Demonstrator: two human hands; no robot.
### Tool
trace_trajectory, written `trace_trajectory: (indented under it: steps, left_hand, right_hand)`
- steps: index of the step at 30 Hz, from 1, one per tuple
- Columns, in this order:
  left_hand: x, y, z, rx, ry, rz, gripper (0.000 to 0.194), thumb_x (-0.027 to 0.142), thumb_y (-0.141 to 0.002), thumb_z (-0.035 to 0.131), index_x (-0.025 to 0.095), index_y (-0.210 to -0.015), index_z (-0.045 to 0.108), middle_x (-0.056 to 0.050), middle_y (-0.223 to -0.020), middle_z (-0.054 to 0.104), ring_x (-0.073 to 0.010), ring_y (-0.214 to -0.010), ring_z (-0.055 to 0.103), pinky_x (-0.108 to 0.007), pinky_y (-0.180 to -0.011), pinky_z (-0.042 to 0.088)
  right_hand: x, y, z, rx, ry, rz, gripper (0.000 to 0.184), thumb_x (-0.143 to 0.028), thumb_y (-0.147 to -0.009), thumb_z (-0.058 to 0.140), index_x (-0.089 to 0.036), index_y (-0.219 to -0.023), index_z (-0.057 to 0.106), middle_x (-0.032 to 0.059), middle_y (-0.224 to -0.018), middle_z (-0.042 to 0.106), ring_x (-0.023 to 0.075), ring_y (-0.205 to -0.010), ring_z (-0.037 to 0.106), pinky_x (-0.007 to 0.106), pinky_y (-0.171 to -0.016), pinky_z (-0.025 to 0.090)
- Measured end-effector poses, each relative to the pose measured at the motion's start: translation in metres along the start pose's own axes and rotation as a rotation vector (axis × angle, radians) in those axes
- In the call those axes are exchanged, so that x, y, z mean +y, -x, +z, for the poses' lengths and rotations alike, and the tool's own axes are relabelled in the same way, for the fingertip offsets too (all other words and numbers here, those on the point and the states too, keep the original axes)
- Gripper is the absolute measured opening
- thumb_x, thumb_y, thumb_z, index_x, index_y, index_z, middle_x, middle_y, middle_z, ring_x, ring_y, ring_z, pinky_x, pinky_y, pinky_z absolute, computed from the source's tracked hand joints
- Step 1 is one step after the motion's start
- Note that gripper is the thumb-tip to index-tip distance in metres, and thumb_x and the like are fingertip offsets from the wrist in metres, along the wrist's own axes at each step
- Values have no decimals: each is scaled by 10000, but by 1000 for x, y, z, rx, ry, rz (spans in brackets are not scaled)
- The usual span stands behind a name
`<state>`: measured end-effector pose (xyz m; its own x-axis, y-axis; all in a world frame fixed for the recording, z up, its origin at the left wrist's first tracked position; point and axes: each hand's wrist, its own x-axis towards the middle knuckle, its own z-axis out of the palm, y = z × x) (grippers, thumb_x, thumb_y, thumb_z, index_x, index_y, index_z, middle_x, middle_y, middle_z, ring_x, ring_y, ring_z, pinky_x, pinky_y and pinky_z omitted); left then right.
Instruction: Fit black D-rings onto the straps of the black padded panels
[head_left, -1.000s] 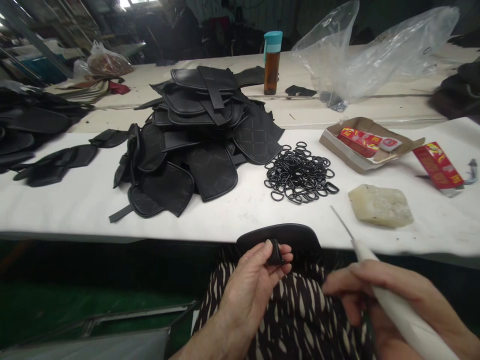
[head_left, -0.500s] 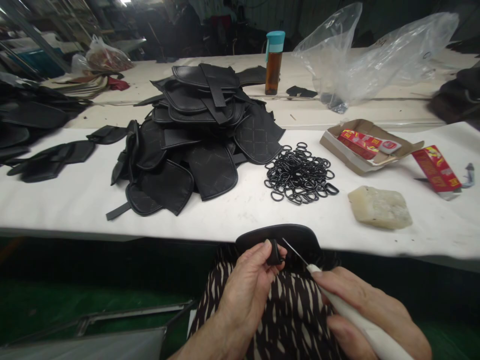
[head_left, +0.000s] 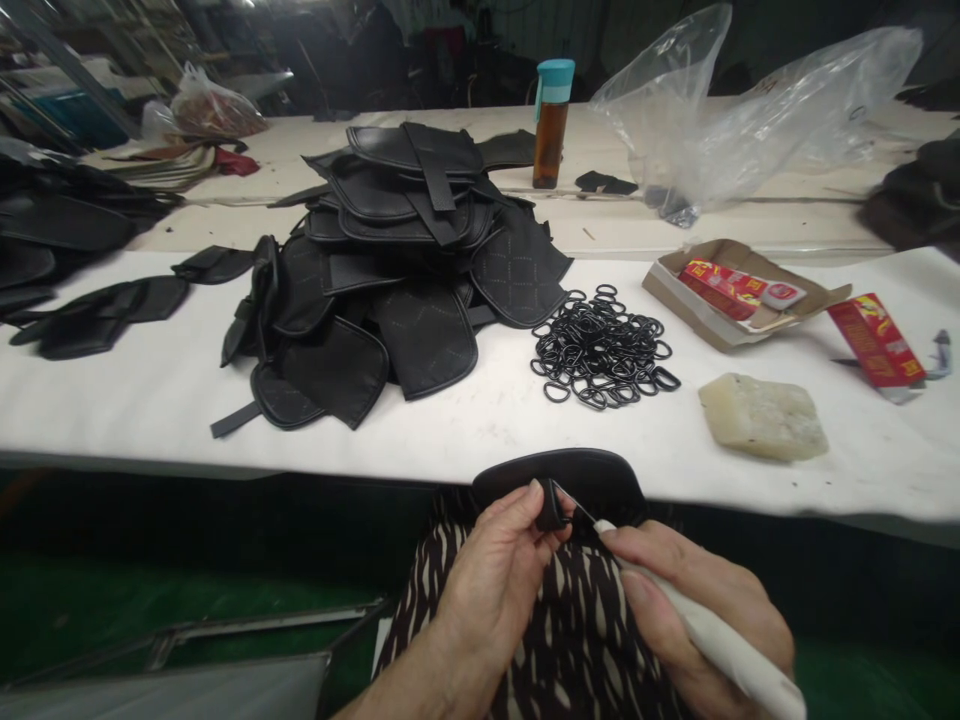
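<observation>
My left hand (head_left: 495, 555) pinches a folded black strap end (head_left: 551, 508) between thumb and fingers, above my lap. Behind it, a black leather-like flap (head_left: 600, 480) with a rounded edge leans at the table's front edge. In my right hand (head_left: 697, 595) is a white-handled awl (head_left: 705, 625), its thin metal shaft angled up to the left. The tip reaches the upper edge of the folded strap; whether it has gone into the fold I cannot tell. On the table beyond lies a heap of black D-rings (head_left: 600, 350).
A pile of black flaps (head_left: 420, 340) covers the table's centre-left. To the right are a yellowish block (head_left: 765, 418), an open cardboard box (head_left: 735, 320) with red packets, and a red carton (head_left: 877, 345). A bottle (head_left: 553, 140) and clear plastic bag (head_left: 780, 120) stand farther back.
My right hand has moved left with the awl, bringing its tip from beside the folded strap to the strap's upper edge. My left hand has stayed almost still.
</observation>
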<state>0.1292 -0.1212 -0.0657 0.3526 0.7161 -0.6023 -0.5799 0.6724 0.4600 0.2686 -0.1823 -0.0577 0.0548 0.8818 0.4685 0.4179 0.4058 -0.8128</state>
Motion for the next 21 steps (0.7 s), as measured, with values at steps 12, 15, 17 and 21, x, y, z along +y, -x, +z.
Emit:
trace_trajectory:
  steps: [12,15,17,21]
  left_hand:
    - [0,3,7,89,10,22,150,247,-752,654,110,-702,687,-70,-740,670,-156,-749,589,-294,-756,448]
    - [-1,3,8,113,-21,64,155,250,-753,647,111,-690,667,-66,-717,662,-156,-743,587,-294,-756,442]
    - [-2,3,8,116,-45,86,158,251,-753,641,111,-681,651,-61,-697,654,-154,-722,580,-294,-747,437]
    - [-5,5,10,157,-36,100,128,225,-747,632,118,-675,621,-55,-666,649,-153,-696,579,-299,-742,432]
  right_hand:
    - [0,-13,-5,-241,153,-89,256,-43,-810,494,-177,-1000,601,-4,-644,510,103,-514,514,214,-477,433]
    - [-11,-23,-12,-320,381,-229,243,-82,-828,468,-192,-974,628,-9,-599,498,100,-482,494,202,-461,411]
    - [-19,-30,-15,-429,512,-286,250,-112,-846,429,-189,-976,628,16,-627,550,120,-514,525,216,-487,430]
    - [-22,-36,-15,-502,662,-454,241,-97,-838,411,-159,-926,626,22,-608,548,134,-473,502,247,-446,391]
